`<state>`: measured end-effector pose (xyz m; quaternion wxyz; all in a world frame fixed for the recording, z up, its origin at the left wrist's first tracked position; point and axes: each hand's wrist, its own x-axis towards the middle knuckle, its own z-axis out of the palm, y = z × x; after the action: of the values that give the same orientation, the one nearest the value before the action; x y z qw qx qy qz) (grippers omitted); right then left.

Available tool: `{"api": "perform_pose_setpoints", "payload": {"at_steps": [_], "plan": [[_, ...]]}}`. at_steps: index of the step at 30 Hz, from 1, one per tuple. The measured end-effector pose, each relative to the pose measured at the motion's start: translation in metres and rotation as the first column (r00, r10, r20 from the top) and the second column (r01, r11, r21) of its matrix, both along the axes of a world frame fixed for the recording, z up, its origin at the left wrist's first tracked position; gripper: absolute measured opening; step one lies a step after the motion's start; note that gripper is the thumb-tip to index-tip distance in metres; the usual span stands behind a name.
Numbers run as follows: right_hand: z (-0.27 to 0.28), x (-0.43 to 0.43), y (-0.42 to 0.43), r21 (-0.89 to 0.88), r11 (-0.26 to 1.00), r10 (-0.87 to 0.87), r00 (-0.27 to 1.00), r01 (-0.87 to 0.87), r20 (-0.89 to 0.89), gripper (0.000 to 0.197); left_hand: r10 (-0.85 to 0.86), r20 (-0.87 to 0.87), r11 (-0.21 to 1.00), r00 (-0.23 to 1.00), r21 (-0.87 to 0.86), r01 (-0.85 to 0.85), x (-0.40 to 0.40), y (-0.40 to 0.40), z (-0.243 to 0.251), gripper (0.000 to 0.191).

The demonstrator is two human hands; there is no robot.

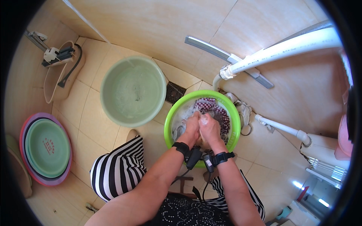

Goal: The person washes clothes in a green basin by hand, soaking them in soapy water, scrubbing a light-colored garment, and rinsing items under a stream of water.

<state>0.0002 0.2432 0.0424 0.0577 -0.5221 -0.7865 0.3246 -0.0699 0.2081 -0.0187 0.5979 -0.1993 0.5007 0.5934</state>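
Observation:
Before me is a bright green basin [238,121] of sudsy water and wet laundry. My left hand [192,128] and my right hand [209,128] are pressed together over its middle, both curled into fists around wet cloth that they mostly hide. Foam clings to the right knuckles. A dark red-and-white checked cloth [206,104] lies bunched along the far and right side of the water. Grey-white fabric [178,131] shows at the left, beside my left hand. Each wrist bears a black strap with a small device and cable.
A pale green basin [104,93] of water stands at the left, near a floor drain [174,92]. Nested basins [24,141] lie farther left, below a beige tub [58,82]. White pipes [282,52] and a limp mop head [243,111] are at the right.

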Motion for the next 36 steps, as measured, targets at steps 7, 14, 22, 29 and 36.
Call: {"api": "perform_pose_setpoints", "payload": {"at_steps": [7,14,22,29,36], "plan": [[-0.041,0.061,0.036,-0.185,0.845,-0.515,0.857,0.501,-0.029,0.056,0.135,-0.114,0.979,0.984,0.167,-0.115,-0.02,-0.009,0.015,0.036],[-0.045,0.053,0.027,-0.227,0.972,-0.027,0.987,0.063,0.157,0.05,-0.523,-0.776,0.821,0.353,-0.347,0.452,-0.011,-0.044,-0.046,0.047],[0.018,0.015,-0.009,-0.363,0.927,-0.08,0.891,-0.098,-0.447,0.048,0.102,0.377,0.967,0.921,0.178,-0.18,-0.021,-0.021,0.008,0.05],[0.037,-0.003,-0.034,-0.033,0.981,0.16,0.893,-0.191,-0.422,0.03,-0.001,0.555,0.855,0.832,0.432,-0.286,-0.008,-0.03,-0.009,0.029],[-0.013,0.046,0.031,-0.075,0.994,-0.064,0.99,0.074,0.127,0.042,-0.216,-0.029,0.965,0.976,0.143,0.218,0.019,-0.008,0.019,0.028]]}}
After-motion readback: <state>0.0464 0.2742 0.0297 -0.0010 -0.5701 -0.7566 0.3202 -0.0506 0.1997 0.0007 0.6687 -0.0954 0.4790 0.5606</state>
